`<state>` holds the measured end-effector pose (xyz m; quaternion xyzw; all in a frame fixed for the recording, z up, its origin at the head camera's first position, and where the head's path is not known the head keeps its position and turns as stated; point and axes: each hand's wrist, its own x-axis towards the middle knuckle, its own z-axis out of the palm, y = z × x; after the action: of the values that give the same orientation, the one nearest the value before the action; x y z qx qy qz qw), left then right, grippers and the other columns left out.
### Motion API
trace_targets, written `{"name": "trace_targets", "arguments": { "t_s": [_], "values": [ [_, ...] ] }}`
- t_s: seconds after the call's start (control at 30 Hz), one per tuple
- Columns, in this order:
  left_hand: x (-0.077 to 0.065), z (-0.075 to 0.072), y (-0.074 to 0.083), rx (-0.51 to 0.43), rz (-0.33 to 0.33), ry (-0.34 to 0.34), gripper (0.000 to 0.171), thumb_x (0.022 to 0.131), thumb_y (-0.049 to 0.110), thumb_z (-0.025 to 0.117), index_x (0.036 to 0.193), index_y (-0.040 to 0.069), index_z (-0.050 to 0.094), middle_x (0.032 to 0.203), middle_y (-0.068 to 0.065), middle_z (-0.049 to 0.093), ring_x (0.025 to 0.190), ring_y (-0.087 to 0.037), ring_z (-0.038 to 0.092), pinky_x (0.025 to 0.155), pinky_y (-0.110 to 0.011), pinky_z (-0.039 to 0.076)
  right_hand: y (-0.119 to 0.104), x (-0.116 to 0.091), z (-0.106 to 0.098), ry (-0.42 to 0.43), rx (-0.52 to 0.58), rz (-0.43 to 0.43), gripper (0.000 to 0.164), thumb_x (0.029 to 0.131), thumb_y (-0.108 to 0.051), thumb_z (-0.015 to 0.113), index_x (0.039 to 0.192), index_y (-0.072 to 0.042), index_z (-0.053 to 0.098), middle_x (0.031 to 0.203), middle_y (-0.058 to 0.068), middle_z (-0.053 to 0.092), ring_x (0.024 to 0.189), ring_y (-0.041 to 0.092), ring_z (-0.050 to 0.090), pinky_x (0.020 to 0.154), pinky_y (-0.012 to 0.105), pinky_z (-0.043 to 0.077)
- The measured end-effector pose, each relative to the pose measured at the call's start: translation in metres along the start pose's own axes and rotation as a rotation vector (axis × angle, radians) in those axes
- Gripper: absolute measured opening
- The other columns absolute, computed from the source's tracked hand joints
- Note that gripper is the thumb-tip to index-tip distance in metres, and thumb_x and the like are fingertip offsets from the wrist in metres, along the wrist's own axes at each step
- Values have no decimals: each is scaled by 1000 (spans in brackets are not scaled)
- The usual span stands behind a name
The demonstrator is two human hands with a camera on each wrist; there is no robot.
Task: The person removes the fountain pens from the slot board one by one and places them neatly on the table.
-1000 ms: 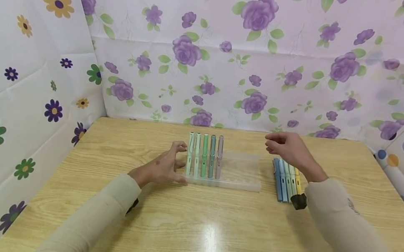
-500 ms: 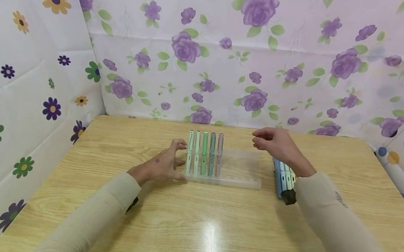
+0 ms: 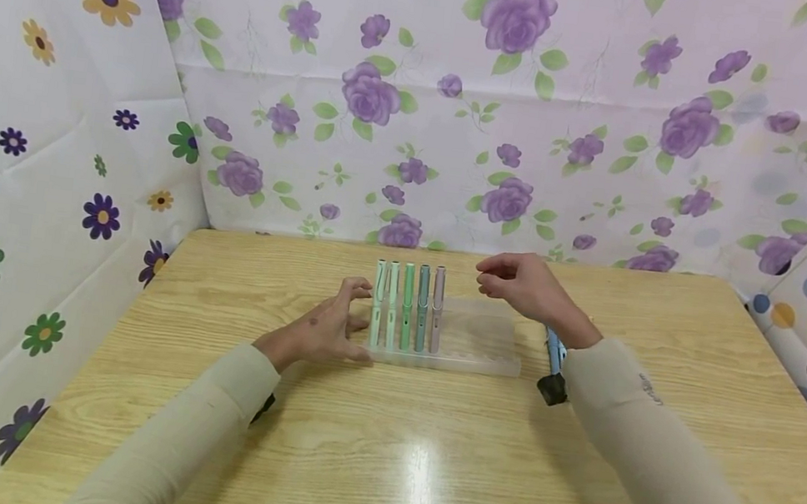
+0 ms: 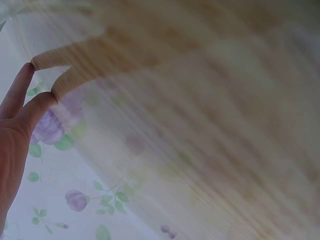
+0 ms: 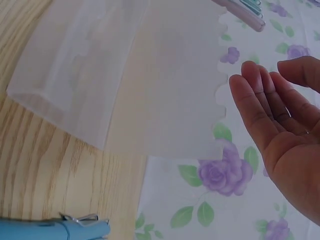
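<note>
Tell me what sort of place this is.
Probably a staged tabletop workspace: a wood-grain table with patterned sheets behind and beside it, and a translucent rack holding five pens.

Two hands (image 3: 322,328) (image 3: 531,287) flank five pens (image 3: 410,286) lined up in a clear rack (image 3: 480,333).

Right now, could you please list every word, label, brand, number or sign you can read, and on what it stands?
None can be read.
Small grey mark on the beige fabric right sleeve: too small to read.
Five slim green-to-mauve pens on the clear plastic rack: no legible lettering.
</note>
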<state>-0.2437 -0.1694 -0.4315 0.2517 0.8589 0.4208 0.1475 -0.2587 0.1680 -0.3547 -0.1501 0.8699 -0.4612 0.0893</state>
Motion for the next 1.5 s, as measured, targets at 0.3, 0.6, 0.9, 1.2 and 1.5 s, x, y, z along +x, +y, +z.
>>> {"name": "trace_targets", "arguments": {
  "t_s": [0.3,0.6,0.9,1.2,1.5],
  "values": [
    [-1,1,-1,7,16,4,101,78,14,88,145,17,14,158,-21,24,127,-39,54,98,-50,49,-7,7,11,-32,12,-32,30,102,-11,59,128,3,62,115,19,68,101,27,69,88,38,56],
    [-1,-1,1,6,2,-6,100,79,13,87,145,19,13,159,-20,22,129,-37,53,100,-50,48,-13,14,21,-51,-18,-59,35,101,-14,61,132,2,61,116,19,68,105,37,67,89,46,54],
    [-1,0,1,-10,5,-11,99,79,12,87,144,20,14,159,-19,21,130,-38,51,100,-50,47,-15,17,30,-52,-63,-78,40,100,-16,62,139,-4,58,116,17,69,103,32,67,86,44,54],
    [-1,1,2,-14,9,-11,99,78,12,88,144,20,14,159,-20,22,130,-39,51,101,-50,47,-13,16,35,-12,-35,-95,33,98,-17,67,129,-4,63,113,17,71,103,29,69,88,47,54],
    [-1,0,2,-17,8,-9,99,78,11,87,145,19,14,158,-21,22,130,-39,51,101,-49,47,-12,15,34,17,-9,-103,26,97,-14,69,119,-3,61,104,13,74,98,29,70,77,36,51]
  ]
}}
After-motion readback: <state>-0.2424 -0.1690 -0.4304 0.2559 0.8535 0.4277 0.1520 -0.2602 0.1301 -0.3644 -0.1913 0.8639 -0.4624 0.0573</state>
